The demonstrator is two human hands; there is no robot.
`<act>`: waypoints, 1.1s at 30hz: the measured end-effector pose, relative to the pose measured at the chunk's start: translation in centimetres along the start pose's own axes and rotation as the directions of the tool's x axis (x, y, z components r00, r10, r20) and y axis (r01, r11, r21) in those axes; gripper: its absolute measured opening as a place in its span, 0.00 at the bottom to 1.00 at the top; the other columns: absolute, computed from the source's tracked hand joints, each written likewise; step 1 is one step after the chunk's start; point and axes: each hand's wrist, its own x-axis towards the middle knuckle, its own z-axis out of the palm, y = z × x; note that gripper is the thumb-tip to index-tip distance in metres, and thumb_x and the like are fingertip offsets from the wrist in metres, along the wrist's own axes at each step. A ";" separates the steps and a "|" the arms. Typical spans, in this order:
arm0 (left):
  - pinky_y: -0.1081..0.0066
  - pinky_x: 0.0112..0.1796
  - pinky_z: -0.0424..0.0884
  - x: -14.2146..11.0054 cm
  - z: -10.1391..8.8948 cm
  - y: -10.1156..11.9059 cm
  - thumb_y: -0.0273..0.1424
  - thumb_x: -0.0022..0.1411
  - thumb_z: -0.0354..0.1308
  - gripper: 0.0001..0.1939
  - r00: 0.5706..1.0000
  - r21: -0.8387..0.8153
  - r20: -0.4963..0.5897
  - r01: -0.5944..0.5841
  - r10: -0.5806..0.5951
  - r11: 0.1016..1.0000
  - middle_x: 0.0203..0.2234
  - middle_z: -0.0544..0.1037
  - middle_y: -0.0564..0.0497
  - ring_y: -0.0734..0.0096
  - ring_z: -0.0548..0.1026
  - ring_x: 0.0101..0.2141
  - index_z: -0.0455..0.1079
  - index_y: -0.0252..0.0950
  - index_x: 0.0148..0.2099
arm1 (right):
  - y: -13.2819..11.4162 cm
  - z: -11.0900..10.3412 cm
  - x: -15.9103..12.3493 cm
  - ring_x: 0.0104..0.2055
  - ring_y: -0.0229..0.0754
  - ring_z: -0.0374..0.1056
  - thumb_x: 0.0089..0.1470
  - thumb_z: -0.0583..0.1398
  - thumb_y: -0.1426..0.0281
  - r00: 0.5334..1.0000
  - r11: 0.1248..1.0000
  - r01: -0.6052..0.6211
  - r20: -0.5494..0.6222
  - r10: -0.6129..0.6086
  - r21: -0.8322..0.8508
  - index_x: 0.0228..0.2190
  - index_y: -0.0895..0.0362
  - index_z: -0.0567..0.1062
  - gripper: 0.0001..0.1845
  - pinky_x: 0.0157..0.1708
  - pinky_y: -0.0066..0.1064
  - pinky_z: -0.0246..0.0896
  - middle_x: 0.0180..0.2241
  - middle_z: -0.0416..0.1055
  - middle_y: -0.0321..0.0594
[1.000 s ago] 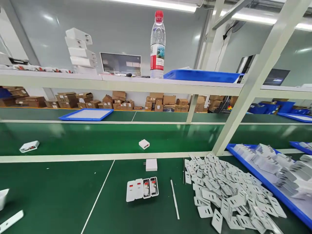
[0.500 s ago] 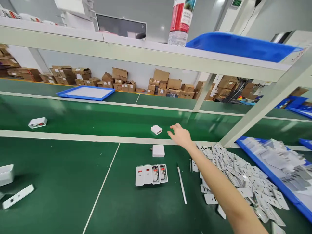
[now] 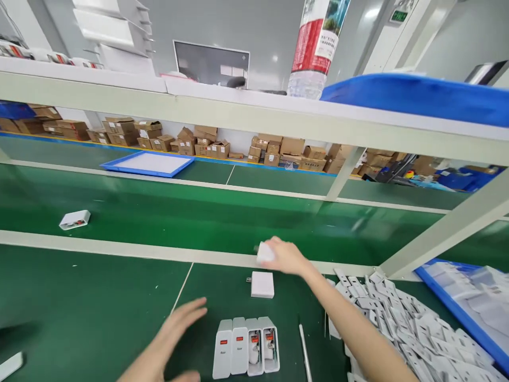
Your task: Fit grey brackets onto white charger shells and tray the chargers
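Observation:
My right hand is closed on a white charger, just above the pale rail between the table and the green belt. Directly below it on the table lies another white charger with its prongs to the left. My left hand has its fingers spread, holding nothing, left of a row of white charger housings. Two of that row have covers with red ports; the other two are uncovered, with parts showing inside. A white pen-like stick lies right of the row.
Many loose white cover plates are heaped at the right, beside a blue tray of clear-white parts. One white housing sits on the green belt at left. A shelf beam crosses overhead, carrying a bottle.
My right hand has moved left and taken hold of the charger from the belt, bringing it toward the rail. My left hand has come into view, and the view has shifted.

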 end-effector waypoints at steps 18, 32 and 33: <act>0.54 0.55 0.67 1.3 5.8 3.3 0.34 0.53 0.65 0.44 0.985 -0.111 0.006 -0.173 0.175 0.979 0.61 0.55 0.41 0.53 0.64 0.58 0.44 0.45 0.65 | -4.1 3.7 -7.9 0.55 0.49 0.66 0.47 0.66 0.63 0.984 0.985 0.141 -0.097 -0.150 -0.098 0.56 0.56 0.64 0.35 0.48 0.35 0.63 0.56 0.67 0.44; 0.62 0.49 0.71 1.9 6.3 1.9 0.29 0.57 0.60 0.36 0.993 -0.243 0.022 -0.104 0.113 0.964 0.51 0.68 0.47 0.63 0.70 0.51 0.46 0.46 0.63 | -8.3 4.4 -16.2 0.28 0.41 0.70 0.44 0.58 0.85 0.989 0.886 0.138 0.008 -0.149 -0.443 0.64 0.50 0.49 0.49 0.26 0.30 0.59 0.41 0.69 0.43; 0.62 0.49 0.71 1.9 6.2 1.9 0.30 0.57 0.60 0.36 0.994 -0.244 0.020 -0.101 0.109 0.964 0.51 0.68 0.47 0.62 0.71 0.51 0.46 0.45 0.63 | -7.8 4.4 -16.4 0.26 0.39 0.68 0.47 0.56 0.83 0.986 0.908 0.146 -0.018 -0.166 -0.392 0.64 0.48 0.48 0.46 0.26 0.30 0.58 0.43 0.68 0.42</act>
